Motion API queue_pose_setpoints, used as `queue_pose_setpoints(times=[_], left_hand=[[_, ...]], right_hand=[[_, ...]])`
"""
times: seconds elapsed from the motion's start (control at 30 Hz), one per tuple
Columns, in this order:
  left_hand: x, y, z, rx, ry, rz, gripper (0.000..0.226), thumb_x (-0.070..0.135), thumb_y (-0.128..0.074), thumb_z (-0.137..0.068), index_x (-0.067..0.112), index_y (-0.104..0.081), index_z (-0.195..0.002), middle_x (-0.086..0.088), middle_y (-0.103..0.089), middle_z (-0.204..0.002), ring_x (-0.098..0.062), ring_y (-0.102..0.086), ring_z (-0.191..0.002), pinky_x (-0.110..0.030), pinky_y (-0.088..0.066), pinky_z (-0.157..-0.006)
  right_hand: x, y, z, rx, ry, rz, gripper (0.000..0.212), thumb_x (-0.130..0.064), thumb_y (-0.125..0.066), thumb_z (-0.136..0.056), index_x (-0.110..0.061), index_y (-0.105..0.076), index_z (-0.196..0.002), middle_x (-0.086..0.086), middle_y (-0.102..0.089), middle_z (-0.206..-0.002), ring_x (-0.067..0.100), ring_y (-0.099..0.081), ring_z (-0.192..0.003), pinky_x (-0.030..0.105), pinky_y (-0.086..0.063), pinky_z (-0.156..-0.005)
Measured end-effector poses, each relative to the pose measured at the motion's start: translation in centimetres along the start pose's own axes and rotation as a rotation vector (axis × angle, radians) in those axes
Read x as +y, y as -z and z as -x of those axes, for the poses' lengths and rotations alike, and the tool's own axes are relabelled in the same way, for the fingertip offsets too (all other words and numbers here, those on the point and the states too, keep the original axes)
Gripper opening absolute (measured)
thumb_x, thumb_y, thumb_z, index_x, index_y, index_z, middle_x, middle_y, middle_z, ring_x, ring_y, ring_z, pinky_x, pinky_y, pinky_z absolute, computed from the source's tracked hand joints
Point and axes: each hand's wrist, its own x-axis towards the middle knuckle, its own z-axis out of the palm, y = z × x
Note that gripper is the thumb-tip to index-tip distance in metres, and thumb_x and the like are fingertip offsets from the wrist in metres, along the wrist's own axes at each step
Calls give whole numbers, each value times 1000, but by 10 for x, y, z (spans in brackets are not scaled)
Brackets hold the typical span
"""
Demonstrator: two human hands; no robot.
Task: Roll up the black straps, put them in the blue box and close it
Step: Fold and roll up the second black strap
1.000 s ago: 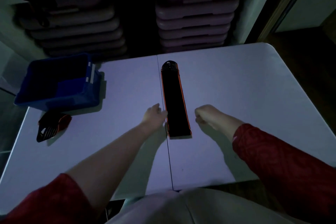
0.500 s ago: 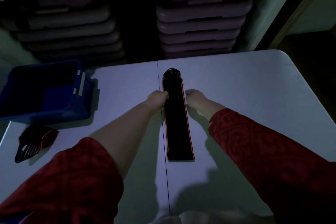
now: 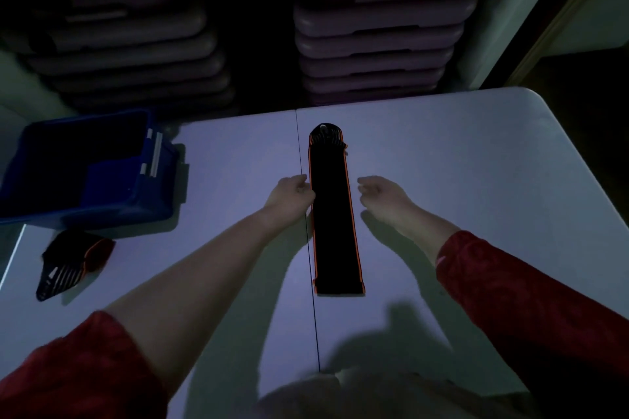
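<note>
Head view: a black strap (image 3: pixel 333 214) with orange edges lies flat and stretched out along the middle of the white worktop (image 3: pixel 476 180), just right of the worktop's centre seam. Its far end carries a small dark buckle-like piece.

The left hand (image 3: pixel 291 192) sits at the strap's left edge, fingers curled loosely, fingertips touching or nearly touching the edge; its grip is narrow and holds nothing clearly. The right hand (image 3: pixel 379 192) hovers just beside the right edge, a little apart from it, fingers half curled and the grip empty. Both forearms reach out from red sleeves.

The blue box (image 3: pixel 44 207) stands open at the far left of the worktop, its inside too dark to read. In front of it, near the left edge, lies a second strap (image 3: pixel 73 262), bunched up, black with orange trim.

Beyond the worktop, stacks of pale trays (image 3: pixel 381 41) fill a shelf.
</note>
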Motion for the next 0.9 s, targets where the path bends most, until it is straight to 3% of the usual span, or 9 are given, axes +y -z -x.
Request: queue_pose_setpoints(times=[0.1,0.2,0.3,0.4,0.53,0.63,0.7,0.8,0.9], left_hand=[[-22,-10,47,9,-160,-169,48,29,-64,-87,16,-54,-132,-6,-55,-127,-14,-55,-108,-16,-35,-90],[-49,-26,84,-106,-261,-338,62,50,-71,-72,23,-57,-126,0,-56,-122,-14,-54,-114,-18,-37,-96],[-64,-50,109,-101,-220,-382,72,50,-72,-70,22,-50,-133,-3,-54,-129,-18,-51,-120,-25,-39,-100],[-71,-66,116,-31,-148,-327,71,46,-70,-71,21,-49,-134,-4,-56,-130,-21,-52,-121,-30,-43,-99],[-71,-77,117,48,-205,-336,52,31,-70,-78,14,-59,-126,-8,-60,-124,-26,-54,-118,-30,-41,-99],[-70,-79,119,85,-269,-400,39,26,-66,-82,11,-66,-118,-8,-56,-127,-28,-46,-122,-33,-39,-100],[-71,-78,117,50,-311,-450,31,24,-60,-85,9,-68,-111,-7,-59,-120,-29,-49,-118,-34,-44,-93],[-67,-74,115,-16,-255,-477,24,26,-55,-90,9,-66,-101,-9,-64,-97,-26,-62,-91,-31,-48,-72],[-61,-68,112,-25,-182,-503,25,30,-51,-94,10,-58,-108,-10,-65,-95,-27,-63,-84,-32,-47,-66]], right_hand=[[15,-8,33,-158,116,54,35,-6,-59,-85,-24,-62,-115,4,-62,-114,15,-62,-90,20,-46,-79],[30,-17,67,-261,274,293,43,-22,-74,-75,-30,-62,-116,-6,-59,-109,10,-59,-98,20,-46,-86],[46,-29,95,-327,371,460,63,-41,-74,-73,-26,-53,-130,-9,-49,-115,7,-51,-107,21,-41,-92],[60,-45,109,-229,366,474,59,-40,-69,-78,-25,-50,-133,-5,-50,-121,10,-53,-107,21,-42,-90],[68,-61,109,-71,393,483,36,-30,-66,-81,-22,-60,-116,0,-61,-108,18,-59,-100,27,-47,-81],[68,-65,110,-54,399,487,31,-26,-63,-85,-20,-61,-115,3,-62,-104,20,-59,-95,31,-48,-78],[67,-66,111,-65,418,485,29,-25,-56,-89,-20,-58,-118,4,-63,-105,21,-59,-94,32,-48,-77],[68,-66,110,-100,407,461,27,-26,-49,-94,-23,-46,-121,5,-63,-103,21,-60,-87,34,-50,-72],[65,-65,107,-107,392,443,25,-28,-47,-97,-25,-38,-120,9,-63,-99,22,-59,-80,32,-47,-67]])
